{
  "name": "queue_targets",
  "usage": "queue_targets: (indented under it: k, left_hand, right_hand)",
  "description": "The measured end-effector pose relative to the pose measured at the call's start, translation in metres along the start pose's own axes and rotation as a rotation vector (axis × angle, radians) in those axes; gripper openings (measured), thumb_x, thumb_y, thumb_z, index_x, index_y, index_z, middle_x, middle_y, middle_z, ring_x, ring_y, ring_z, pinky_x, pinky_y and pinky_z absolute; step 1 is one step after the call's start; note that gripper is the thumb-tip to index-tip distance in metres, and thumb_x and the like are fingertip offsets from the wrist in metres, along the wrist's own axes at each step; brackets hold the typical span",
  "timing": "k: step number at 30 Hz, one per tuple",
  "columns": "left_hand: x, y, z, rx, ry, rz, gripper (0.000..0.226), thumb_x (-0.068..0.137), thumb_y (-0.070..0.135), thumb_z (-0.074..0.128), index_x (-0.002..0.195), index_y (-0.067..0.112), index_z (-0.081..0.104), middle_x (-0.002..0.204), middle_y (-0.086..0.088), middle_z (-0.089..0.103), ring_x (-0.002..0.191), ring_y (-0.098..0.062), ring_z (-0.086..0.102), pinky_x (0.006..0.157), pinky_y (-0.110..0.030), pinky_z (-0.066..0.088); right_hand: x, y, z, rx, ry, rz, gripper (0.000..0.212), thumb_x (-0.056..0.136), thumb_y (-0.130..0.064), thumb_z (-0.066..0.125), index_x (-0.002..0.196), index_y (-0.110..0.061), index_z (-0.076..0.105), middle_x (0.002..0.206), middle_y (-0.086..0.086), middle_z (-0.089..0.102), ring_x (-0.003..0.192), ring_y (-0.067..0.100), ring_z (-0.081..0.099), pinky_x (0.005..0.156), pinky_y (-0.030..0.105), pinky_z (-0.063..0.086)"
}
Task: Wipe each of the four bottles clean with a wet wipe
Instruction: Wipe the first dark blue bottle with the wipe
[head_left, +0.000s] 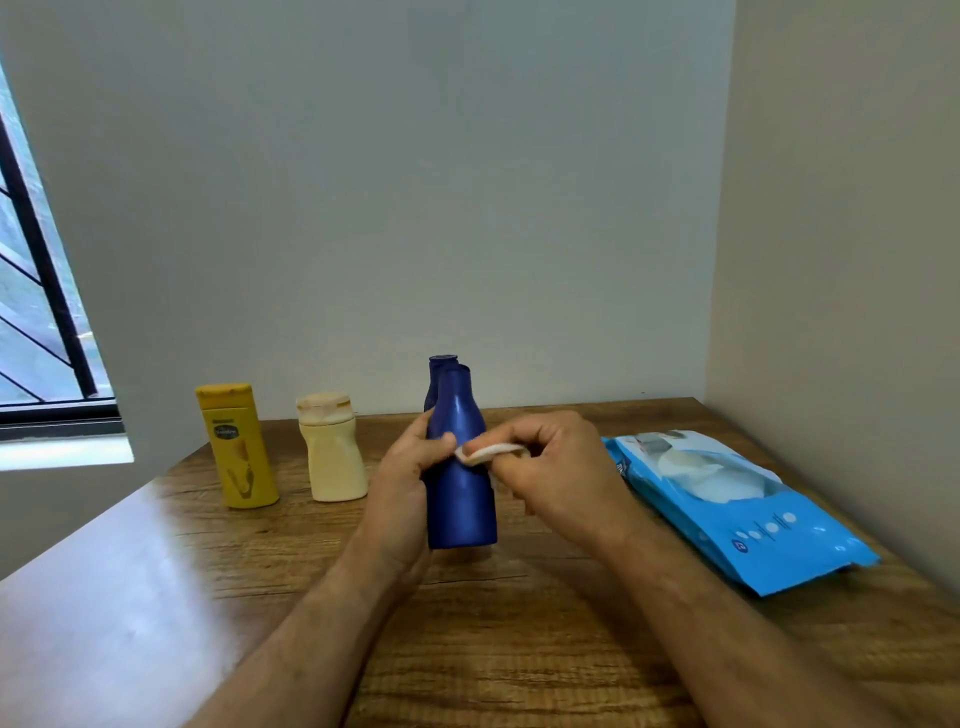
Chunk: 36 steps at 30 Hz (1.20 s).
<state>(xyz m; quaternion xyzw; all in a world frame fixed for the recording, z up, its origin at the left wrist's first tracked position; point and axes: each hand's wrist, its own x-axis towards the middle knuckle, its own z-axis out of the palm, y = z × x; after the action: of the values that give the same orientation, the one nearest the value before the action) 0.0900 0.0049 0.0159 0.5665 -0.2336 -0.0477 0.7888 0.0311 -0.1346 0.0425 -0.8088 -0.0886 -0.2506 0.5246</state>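
Blue bottle (461, 483) stands clasped in the left hand (402, 483); just right, the right hand (550, 467) pinches a wet wipe (485, 451) against it.

I see a wooden table (519, 649) with a strong brown grain, pushed into a room corner. A plain pale grey wall (389, 182) runs behind it and a beige wall (841, 234) meets it at the right. At far left, a window (36, 312) with dark bars lets daylight glare across the tabletop's left side.
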Motion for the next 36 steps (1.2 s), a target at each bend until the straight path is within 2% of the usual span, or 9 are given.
queue_targets:
  k: [3,9,15,19,28,30,32,34,36]
  left_hand:
    - [0.0,-0.005,-0.002,0.109,-0.07,0.0,0.066,0.066,0.007,0.063,0.13,0.025,0.061,0.104,-0.006,0.072,0.088,-0.023,0.066,0.071,-0.036,0.057]
    - [0.001,-0.01,0.005,0.097,-0.037,-0.02,0.068,0.088,-0.016,0.059,0.13,0.037,0.058,0.108,0.012,0.076,0.109,-0.015,0.07,0.096,-0.045,0.054]
    - [0.004,-0.015,0.003,0.276,-0.041,-0.014,0.056,0.094,-0.007,0.059,0.128,0.037,0.055,0.117,0.014,0.073,0.115,-0.006,0.066,0.104,-0.042,0.051]
    - [0.003,-0.014,0.003,0.423,-0.069,0.016,0.056,0.092,0.0,0.066,0.125,0.043,0.049,0.125,0.013,0.066,0.113,0.002,0.064,0.099,-0.03,0.054]
    - [0.009,-0.022,0.012,0.691,-0.032,0.06,0.045,0.089,0.015,0.074,0.124,0.035,0.054,0.121,0.011,0.067,0.112,-0.005,0.064,0.097,-0.033,0.056]
    - [0.013,-0.024,0.017,0.766,-0.033,0.088,0.044,0.09,0.017,0.072,0.127,0.033,0.053,0.117,0.017,0.065,0.105,0.005,0.062,0.091,-0.019,0.053]
    - [0.017,-0.026,0.024,0.844,-0.046,0.102,0.041,0.093,0.02,0.07,0.126,0.035,0.05,0.111,0.021,0.062,0.091,0.018,0.059,0.074,-0.004,0.047]
    - [0.022,-0.028,0.03,0.893,-0.058,0.104,0.043,0.095,0.021,0.068,0.131,0.032,0.047,0.116,0.014,0.065,0.089,0.011,0.065,0.072,-0.006,0.047]
    - [0.028,-0.03,0.036,0.908,-0.071,0.108,0.055,0.097,0.019,0.066,0.145,0.026,0.04,0.128,0.004,0.064,0.1,-0.005,0.068,0.086,-0.017,0.052]
  right_hand:
    - [0.005,0.003,-0.004,0.051,0.17,-0.008,0.024,0.091,-0.011,0.066,0.09,-0.031,0.079,0.075,-0.023,0.071,0.06,-0.007,0.06,0.05,0.008,0.043]
    - [0.008,0.006,-0.009,0.051,0.272,0.072,0.024,0.091,-0.014,0.068,0.08,-0.034,0.075,0.07,-0.021,0.07,0.063,-0.007,0.062,0.05,0.01,0.044]
    - [0.009,0.01,-0.01,0.032,0.324,0.139,0.011,0.09,-0.02,0.069,0.083,-0.022,0.077,0.074,-0.009,0.071,0.064,0.008,0.06,0.055,0.024,0.047]
    - [0.01,0.012,-0.009,0.018,0.342,0.15,0.01,0.091,-0.021,0.068,0.085,-0.022,0.076,0.076,-0.009,0.071,0.066,0.007,0.061,0.055,0.019,0.045]
    - [0.01,0.019,-0.015,-0.018,0.497,0.184,0.015,0.093,-0.018,0.061,0.089,-0.028,0.072,0.079,-0.014,0.068,0.074,0.004,0.062,0.051,0.008,0.04]
    - [0.012,0.023,-0.017,-0.001,0.526,0.202,0.016,0.093,-0.018,0.061,0.088,-0.03,0.07,0.08,-0.014,0.067,0.076,0.006,0.063,0.057,0.012,0.043]
    - [0.015,0.027,-0.018,0.01,0.529,0.216,0.015,0.094,-0.018,0.061,0.093,-0.029,0.071,0.084,-0.013,0.068,0.078,0.008,0.064,0.058,0.015,0.045]
    - [0.017,0.03,-0.017,0.002,0.539,0.214,0.017,0.095,-0.017,0.06,0.1,-0.026,0.072,0.091,-0.012,0.07,0.083,0.009,0.065,0.058,0.016,0.048]
    - [0.019,0.033,-0.017,-0.009,0.576,0.21,0.019,0.094,-0.014,0.059,0.104,-0.024,0.073,0.097,-0.01,0.071,0.09,0.01,0.065,0.063,0.018,0.053]
